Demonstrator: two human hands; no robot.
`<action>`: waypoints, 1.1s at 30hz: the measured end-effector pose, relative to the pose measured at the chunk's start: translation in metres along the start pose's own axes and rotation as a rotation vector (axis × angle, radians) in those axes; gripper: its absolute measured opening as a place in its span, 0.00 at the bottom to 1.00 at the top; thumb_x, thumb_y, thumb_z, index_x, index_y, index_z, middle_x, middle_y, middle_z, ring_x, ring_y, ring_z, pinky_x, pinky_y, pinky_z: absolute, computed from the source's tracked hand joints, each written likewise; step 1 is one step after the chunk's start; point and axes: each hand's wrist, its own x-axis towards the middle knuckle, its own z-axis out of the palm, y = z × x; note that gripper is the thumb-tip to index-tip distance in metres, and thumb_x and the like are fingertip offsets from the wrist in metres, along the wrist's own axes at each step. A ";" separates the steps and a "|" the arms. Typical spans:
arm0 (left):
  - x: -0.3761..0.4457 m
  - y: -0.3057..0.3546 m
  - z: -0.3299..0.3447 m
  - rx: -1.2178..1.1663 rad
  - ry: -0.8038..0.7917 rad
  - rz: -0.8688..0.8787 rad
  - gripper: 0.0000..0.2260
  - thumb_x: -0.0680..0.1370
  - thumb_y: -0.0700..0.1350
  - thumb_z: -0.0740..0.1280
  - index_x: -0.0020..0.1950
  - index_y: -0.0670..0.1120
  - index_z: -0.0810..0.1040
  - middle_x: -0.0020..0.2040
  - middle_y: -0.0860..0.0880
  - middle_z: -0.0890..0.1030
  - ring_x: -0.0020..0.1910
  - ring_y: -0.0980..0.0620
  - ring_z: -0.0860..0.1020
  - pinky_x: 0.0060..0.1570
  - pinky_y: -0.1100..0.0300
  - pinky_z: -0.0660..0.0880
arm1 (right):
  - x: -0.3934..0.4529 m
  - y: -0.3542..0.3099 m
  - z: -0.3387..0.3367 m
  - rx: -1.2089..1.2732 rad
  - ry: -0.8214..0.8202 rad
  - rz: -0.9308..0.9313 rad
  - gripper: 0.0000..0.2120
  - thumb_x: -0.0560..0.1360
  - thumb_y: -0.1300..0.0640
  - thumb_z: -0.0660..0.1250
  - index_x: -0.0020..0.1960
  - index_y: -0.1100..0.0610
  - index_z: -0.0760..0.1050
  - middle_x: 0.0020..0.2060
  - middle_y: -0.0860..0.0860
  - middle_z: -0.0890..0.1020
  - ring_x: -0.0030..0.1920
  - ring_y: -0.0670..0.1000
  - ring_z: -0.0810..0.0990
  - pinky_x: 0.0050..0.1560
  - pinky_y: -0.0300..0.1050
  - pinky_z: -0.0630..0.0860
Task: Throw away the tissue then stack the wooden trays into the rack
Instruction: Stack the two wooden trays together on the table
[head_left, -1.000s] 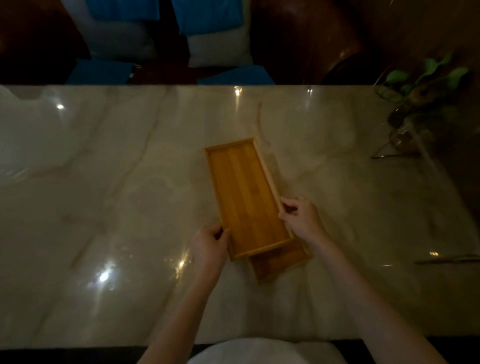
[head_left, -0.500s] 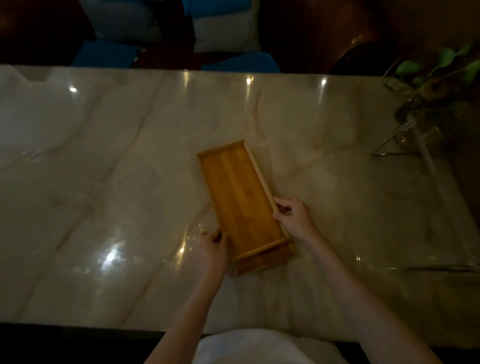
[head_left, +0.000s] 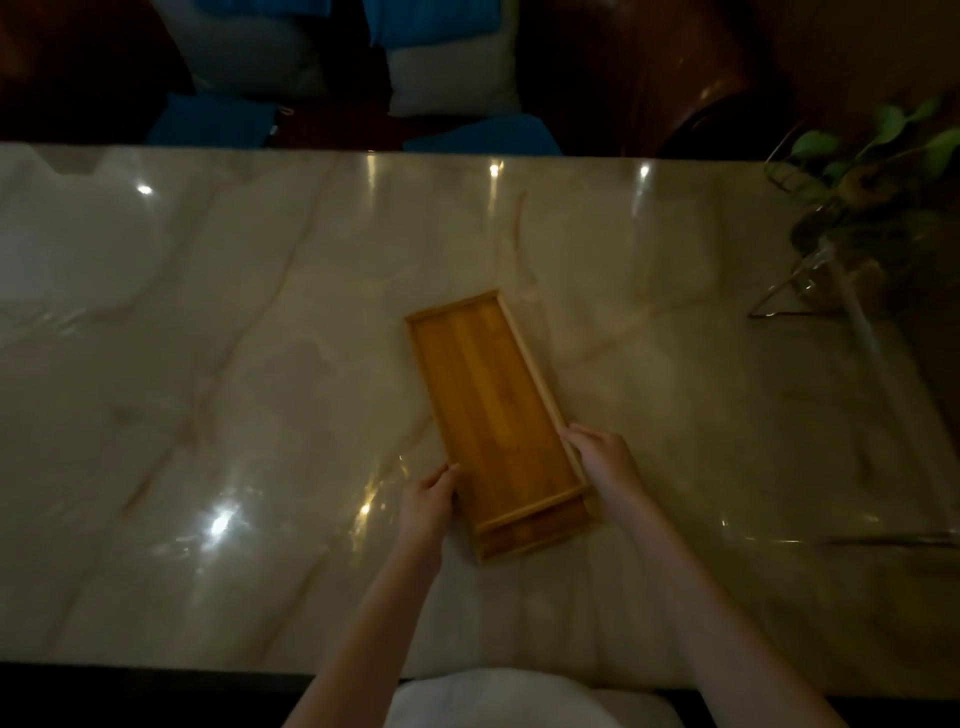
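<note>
Two long wooden trays lie stacked in the middle of the marble table (head_left: 208, 364). The upper tray (head_left: 488, 400) covers most of the lower tray (head_left: 535, 535), whose near end sticks out beneath it. My left hand (head_left: 428, 501) grips the stack's left long edge near the front. My right hand (head_left: 605, 460) grips the right long edge a little farther back. No tissue is visible.
A wire stand (head_left: 795, 291) with a glass vessel and a green plant (head_left: 883, 150) sits at the table's far right. Chairs with blue and white cushions (head_left: 452, 67) stand beyond the far edge. A thin dark object (head_left: 883, 543) lies at the right.
The upper tray has slid toward me over the lower one, so less of the lower tray's near end shows. Both hands stay on the long edges.
</note>
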 end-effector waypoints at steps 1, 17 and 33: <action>0.002 0.000 -0.003 0.004 0.000 0.002 0.11 0.75 0.45 0.63 0.55 0.42 0.78 0.46 0.46 0.80 0.47 0.48 0.77 0.52 0.53 0.73 | -0.002 0.000 0.002 0.010 -0.007 0.001 0.14 0.73 0.60 0.63 0.57 0.66 0.74 0.56 0.60 0.79 0.53 0.53 0.76 0.50 0.42 0.70; 0.048 0.045 -0.085 0.166 -0.014 0.082 0.12 0.76 0.44 0.60 0.48 0.37 0.80 0.43 0.42 0.79 0.40 0.51 0.75 0.40 0.59 0.71 | -0.026 -0.004 0.095 0.015 0.066 -0.004 0.17 0.73 0.63 0.64 0.60 0.66 0.71 0.62 0.61 0.75 0.60 0.53 0.73 0.52 0.33 0.65; 0.031 0.014 -0.141 0.872 -0.323 0.499 0.36 0.61 0.45 0.75 0.67 0.42 0.67 0.60 0.42 0.71 0.57 0.47 0.72 0.58 0.53 0.71 | -0.074 0.030 0.082 -0.380 -0.059 -0.221 0.21 0.70 0.65 0.65 0.63 0.64 0.69 0.60 0.62 0.73 0.61 0.59 0.71 0.64 0.49 0.66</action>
